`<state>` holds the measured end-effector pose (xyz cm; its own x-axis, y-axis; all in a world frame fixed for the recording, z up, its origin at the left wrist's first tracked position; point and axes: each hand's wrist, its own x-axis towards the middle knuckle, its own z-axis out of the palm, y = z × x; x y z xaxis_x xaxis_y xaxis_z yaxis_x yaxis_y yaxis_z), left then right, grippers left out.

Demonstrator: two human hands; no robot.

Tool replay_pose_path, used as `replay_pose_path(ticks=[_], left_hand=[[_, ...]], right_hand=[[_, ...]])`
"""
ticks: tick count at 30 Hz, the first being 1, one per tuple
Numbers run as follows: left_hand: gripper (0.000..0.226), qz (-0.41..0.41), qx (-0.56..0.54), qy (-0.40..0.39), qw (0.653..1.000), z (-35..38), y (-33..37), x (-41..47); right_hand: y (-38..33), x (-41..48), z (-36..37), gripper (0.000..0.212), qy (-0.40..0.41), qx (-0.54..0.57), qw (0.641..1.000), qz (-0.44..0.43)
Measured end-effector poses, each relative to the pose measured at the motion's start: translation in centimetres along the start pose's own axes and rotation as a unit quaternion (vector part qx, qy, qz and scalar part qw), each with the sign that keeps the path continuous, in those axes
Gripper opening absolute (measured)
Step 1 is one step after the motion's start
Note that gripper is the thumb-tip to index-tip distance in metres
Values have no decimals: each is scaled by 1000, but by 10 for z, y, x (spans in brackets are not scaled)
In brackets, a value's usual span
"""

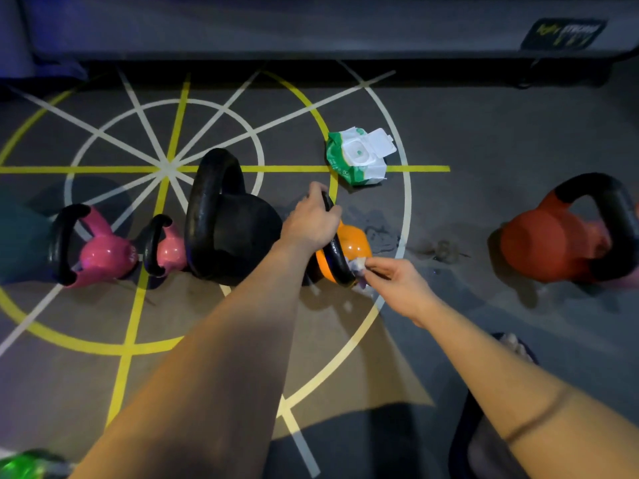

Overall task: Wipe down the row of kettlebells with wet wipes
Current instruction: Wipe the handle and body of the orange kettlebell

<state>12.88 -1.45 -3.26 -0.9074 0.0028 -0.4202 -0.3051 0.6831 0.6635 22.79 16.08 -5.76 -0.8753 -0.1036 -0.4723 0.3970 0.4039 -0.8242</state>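
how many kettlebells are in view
5: a pink kettlebell at left, a smaller pink kettlebell beside it, the big black kettlebell, the orange kettlebell gripped by the left hand, the red kettlebell far right. A teal shape at the left edge may be another.

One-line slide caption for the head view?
Left hand steadies the orange kettlebell by its handle; right hand presses a wet wipe to it.

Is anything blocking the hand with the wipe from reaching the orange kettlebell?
Nothing visible does. The right hand pinches the wipe already against the orange kettlebell by its handle's near end; the left hand grips the handle farther up, clear of that spot.
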Motion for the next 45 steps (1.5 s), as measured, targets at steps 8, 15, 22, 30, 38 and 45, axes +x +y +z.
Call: replay_pose_path(ticks=[8,15,22,30,38,45], left_hand=[[43,65,105,10,992,49,44,-15],[42,58,104,-2,993,41,42,-15],[39,65,112,-6,992,40,48,-16],[70,99,87,-99,986,27,31,2],[74,168,108,-105,974,21,9,0],[62,188,118,-90,971,30,2,6]], right_hand=[[18,-4,-19,25,0,36,999,38],[11,21,-21,22,-24,-184,982,-27],[0,13,-32,22,-73,-107,992,-4],[27,16,-51,39,-108,63,990,68],[10,13,-32,30,-69,-233,970,-30],[7,3,-34,26,-99,-86,991,27]])
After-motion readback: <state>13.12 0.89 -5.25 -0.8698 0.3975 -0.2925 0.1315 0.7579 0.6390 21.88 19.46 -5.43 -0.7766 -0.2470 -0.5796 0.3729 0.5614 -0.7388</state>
